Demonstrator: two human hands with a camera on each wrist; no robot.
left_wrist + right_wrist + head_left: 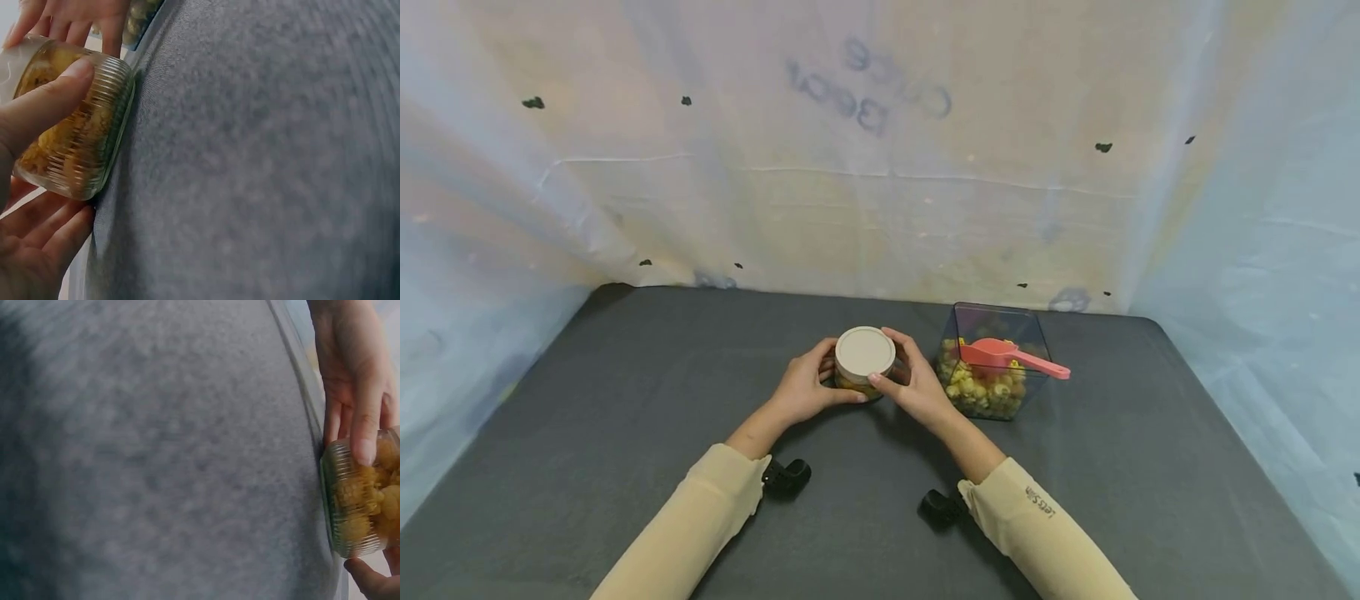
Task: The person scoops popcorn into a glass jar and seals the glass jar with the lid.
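Observation:
A ribbed glass jar (852, 386) of popcorn, with an off-white lid (865, 352) on it, stands upright on the dark table. My left hand (805, 387) grips the jar's side, its thumb across the glass in the left wrist view. From the other side my right hand (921, 390) holds the lid's edge, with the thumb at the front and fingers behind. Yellow popcorn pieces (356, 500) show through the glass in the right wrist view. The lid is out of that view.
Right of my hands stands a clear square container (1037, 333) part full of popcorn (977, 392). A pink scoop (1000, 353) lies over it, handle jutting past the right rim. The grey table (625, 442) meets a hanging plastic sheet (880, 233) at the back.

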